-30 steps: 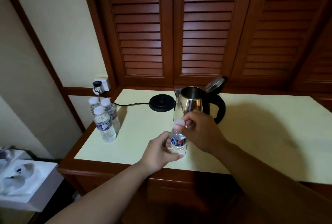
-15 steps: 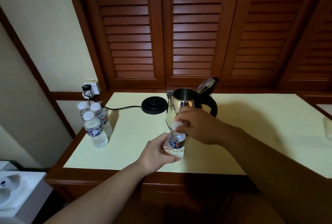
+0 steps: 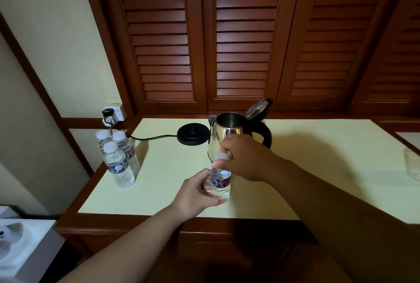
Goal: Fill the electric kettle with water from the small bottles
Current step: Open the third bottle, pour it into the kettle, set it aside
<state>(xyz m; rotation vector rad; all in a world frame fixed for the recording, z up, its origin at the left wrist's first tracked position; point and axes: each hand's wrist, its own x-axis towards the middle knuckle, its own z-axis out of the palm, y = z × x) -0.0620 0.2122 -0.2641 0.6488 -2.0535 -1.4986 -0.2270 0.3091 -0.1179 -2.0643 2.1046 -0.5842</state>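
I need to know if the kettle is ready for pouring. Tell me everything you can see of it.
The kettle is shiny steel with a black handle, standing upright on the pale tabletop, off its black base, which lies just to its left. Its hinged lid is tipped open, the mouth clear. The right hand hides its lower front; no contact shows.

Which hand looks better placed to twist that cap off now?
The right hand: its fingers already pinch the white cap, while the left hand grips the bottle and steadies it in front of the open kettle.
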